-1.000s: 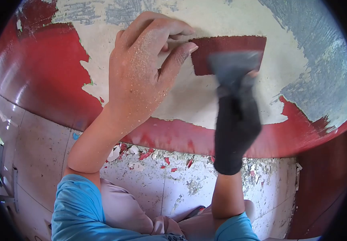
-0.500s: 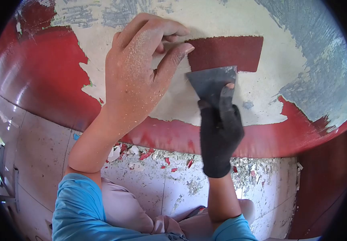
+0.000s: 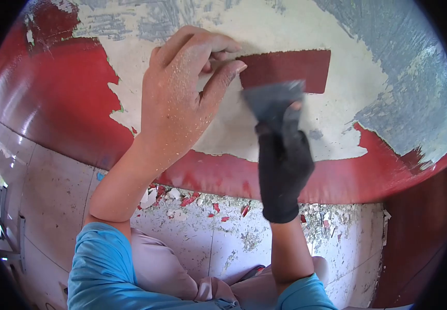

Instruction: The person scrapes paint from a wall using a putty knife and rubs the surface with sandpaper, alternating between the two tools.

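Leftward and nearer than a second ago, the scraper [image 3: 272, 101], clamped in my right hand [image 3: 285, 168], overlaps the near edge of the dark red rectangle [image 3: 298, 67], whose long axis runs left-right, just right of my left hand's [image 3: 174, 98] parted thumb and fingertips.

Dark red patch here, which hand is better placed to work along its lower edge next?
Probably the right hand: it holds the scraper, blade close to the patch's lower edge. The bare left hand shows no tool, its fingertips near the patch's left end.
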Available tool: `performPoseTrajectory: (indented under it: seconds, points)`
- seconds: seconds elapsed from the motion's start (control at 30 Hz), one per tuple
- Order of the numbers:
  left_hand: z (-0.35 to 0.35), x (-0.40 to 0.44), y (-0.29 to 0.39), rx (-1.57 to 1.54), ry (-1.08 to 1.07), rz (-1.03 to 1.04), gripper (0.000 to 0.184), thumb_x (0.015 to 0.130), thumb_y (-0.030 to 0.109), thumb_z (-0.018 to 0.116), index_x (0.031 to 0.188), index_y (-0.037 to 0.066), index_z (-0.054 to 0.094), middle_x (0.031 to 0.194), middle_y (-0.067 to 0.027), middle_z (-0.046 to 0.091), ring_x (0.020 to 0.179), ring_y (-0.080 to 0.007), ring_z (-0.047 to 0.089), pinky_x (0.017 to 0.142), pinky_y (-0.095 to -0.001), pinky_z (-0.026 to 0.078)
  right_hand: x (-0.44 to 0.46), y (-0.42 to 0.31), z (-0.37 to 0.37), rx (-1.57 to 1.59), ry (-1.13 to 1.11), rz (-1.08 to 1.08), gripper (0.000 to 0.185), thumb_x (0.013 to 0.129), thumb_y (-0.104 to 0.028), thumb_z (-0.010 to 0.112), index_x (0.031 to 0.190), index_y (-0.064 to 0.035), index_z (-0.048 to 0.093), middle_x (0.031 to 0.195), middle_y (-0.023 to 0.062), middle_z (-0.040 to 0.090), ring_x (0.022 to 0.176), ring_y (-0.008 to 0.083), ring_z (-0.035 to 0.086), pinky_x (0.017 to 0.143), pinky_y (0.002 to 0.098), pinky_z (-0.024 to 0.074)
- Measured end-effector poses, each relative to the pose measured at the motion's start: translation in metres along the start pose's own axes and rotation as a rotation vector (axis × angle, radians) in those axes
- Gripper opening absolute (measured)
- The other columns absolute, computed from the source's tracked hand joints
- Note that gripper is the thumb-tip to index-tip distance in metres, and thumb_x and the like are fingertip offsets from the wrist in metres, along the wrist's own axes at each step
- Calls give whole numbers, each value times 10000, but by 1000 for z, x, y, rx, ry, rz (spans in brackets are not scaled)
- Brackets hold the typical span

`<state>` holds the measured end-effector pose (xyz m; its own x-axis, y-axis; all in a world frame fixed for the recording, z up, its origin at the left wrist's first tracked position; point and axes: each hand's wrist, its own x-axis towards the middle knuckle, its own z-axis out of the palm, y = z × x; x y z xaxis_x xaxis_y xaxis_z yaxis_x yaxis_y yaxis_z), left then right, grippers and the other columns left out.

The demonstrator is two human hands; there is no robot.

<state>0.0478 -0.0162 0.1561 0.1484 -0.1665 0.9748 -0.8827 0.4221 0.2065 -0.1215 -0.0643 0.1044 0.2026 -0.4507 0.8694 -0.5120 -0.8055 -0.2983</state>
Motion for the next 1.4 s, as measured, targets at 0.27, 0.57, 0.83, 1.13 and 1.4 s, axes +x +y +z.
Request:
performPoseTrajectory:
  seconds: [0.27, 0.57, 0.83, 1.13, 1.4]
  points:
    - [-1, 1, 0, 16, 9, 28, 210, 720, 29, 736, 892, 25, 615, 821, -57, 589, 668, -128, 514, 602, -239, 419, 0, 1, -1, -16, 19, -9, 591, 745, -46, 693, 1300, -147, 517, 659, 105, 540, 548, 195, 519, 522, 313, 440]
    - [1, -1, 2, 13, 11, 32, 178, 736, 22, 720, 873, 25, 606, 832, -51, 590, 647, -138, 505, 590, -240, 436, -10, 9, -5, -45, -65, 6, 592, 766, -71, 671, 1322, -165, 491, 663, 114, 526, 543, 226, 501, 518, 326, 432]
    - [2, -3, -1, -8, -41, 51, 177, 769, 24, 640, 919, 106, 596, 857, -8, 563, 764, -197, 528, 698, -326, 328, -14, -9, -32, -118, -339, 128, 542, 756, -178, 711, 1267, -132, 536, 693, 108, 545, 582, 230, 566, 533, 348, 447]
    - [11, -12, 11, 280, 23, 179, 314, 727, 102, 724, 1009, 103, 587, 918, -52, 550, 814, -230, 531, 767, -356, 392, -23, 12, -118, 321, -773, 302, 734, 729, -79, 746, 1369, -50, 387, 815, 127, 609, 719, 152, 585, 701, 284, 483]
    - [17, -6, 31, 365, -49, 95, 451, 662, 220, 789, 1006, 60, 546, 918, -61, 545, 864, -256, 515, 772, -369, 394, -62, 37, -166, 637, -914, 935, 711, 797, -19, 649, 1421, -91, 317, 855, 48, 535, 622, 59, 505, 569, 219, 444]
